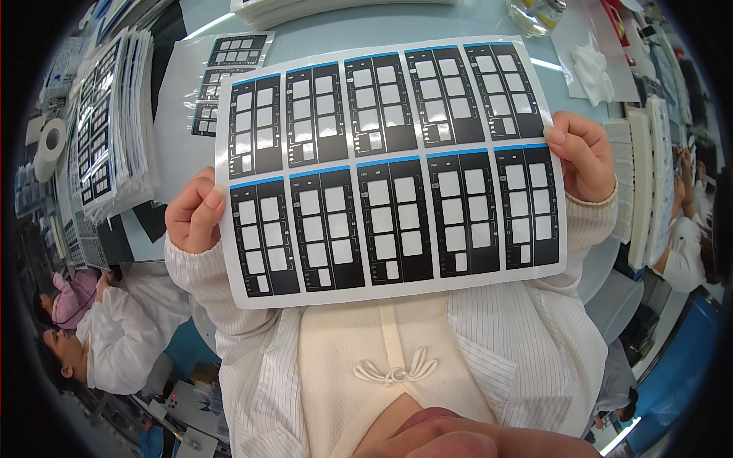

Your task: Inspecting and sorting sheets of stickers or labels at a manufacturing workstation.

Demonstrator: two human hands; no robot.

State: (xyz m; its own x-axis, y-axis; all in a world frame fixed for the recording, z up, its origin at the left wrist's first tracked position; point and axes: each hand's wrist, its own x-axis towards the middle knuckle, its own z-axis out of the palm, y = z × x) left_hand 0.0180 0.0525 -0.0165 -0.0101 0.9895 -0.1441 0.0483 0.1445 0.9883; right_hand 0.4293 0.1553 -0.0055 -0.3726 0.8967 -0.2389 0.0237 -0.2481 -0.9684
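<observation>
A large white sheet of printed labels [393, 155] is held up before me, tilted, by its two side edges. Two rows of black panels with blue top strips and white windows cover it. My left hand [197, 211] pinches the left edge, thumb in front and fingers curled behind. At the right edge, my right hand [582, 155] grips the sheet the same way, a little higher. Behind the sheet's upper left corner, another printed label sheet [229, 52] lies on the table, partly covered.
A tall stack of label sheets [114, 122] stands at the left, beside a white tape roll [52, 140]. Further back are a white stack [336, 9] and a glass jar [537, 14]. Crumpled white tissue [592, 72] lies at the right. Other people [122, 328] sit nearby on both sides.
</observation>
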